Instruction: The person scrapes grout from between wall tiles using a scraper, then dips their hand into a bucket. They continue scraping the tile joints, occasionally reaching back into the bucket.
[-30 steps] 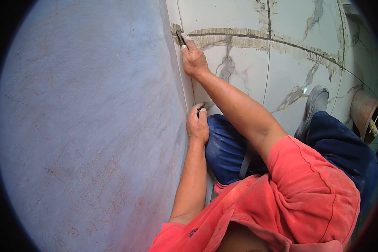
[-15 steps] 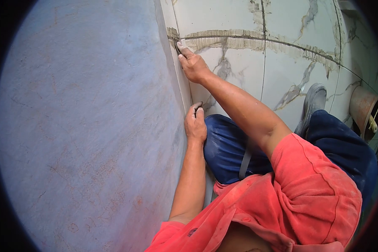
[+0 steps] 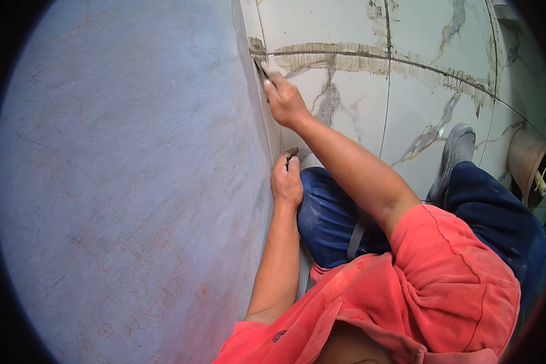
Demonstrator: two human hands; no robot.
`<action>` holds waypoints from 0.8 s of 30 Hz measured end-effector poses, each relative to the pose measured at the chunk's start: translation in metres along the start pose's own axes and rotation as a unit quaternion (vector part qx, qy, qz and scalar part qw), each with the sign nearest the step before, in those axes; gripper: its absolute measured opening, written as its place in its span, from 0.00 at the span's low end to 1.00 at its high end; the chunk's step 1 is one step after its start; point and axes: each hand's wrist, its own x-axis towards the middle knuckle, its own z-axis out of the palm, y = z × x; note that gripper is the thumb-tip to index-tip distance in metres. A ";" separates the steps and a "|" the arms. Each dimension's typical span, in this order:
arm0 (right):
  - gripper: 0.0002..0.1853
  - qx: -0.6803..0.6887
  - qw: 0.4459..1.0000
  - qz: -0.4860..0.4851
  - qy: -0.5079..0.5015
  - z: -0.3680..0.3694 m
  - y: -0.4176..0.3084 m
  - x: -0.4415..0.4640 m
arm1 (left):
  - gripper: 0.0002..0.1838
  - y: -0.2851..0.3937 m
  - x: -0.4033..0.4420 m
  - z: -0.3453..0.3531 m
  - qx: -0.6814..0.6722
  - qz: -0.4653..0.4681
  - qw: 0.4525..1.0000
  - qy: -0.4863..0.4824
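In the head view my right hand [image 3: 283,97] grips a thin flat scraper [image 3: 260,66], its handle hidden by the fingers. The blade meets the floor at the foot of the wall, by the left end of a smeared grout line [image 3: 327,53]. Closer to my body, my left hand [image 3: 287,180] is curled beside my knee, near the wall. A dark bit shows between its thumb and fingers, too small to name. White marbled tiles [image 3: 352,103] lie under both hands.
A blue-grey wall [image 3: 133,151] rises along the left. To the right stands a worn bucket [image 3: 523,151], tipped toward me, with a light-handled tool [image 3: 540,184] in it. My grey shoe [image 3: 458,148] rests on the tiles.
The scraper and my right hand have shifted slightly toward my body, and more of the blade shows. My left hand keeps its pose; the whole view has slid a little.
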 end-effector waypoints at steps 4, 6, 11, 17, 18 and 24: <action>0.24 0.025 1.000 0.008 -0.006 -0.011 0.008 0.010 | 0.22 -0.002 -0.001 0.000 0.001 -0.008 1.000 -0.003; 0.24 0.070 0.996 0.061 0.002 -0.014 -0.004 0.026 | 0.22 -0.004 0.000 0.001 -0.016 0.005 1.000 0.003; 0.24 0.015 1.000 0.020 -0.017 -0.008 0.011 0.000 | 0.22 -0.003 0.000 0.001 -0.014 0.006 1.000 0.003; 0.25 0.047 0.995 0.074 -0.037 -0.022 0.003 0.032 | 0.21 -0.005 0.002 0.002 -0.012 0.002 1.000 0.005; 0.25 0.023 0.999 0.022 -0.016 -0.014 0.015 0.037 | 0.21 -0.005 0.001 0.001 -0.015 0.007 1.000 0.008; 0.24 0.020 0.999 0.005 -0.035 -0.007 0.052 -0.003 | 0.21 -0.009 0.002 0.001 -0.017 -0.001 1.000 0.003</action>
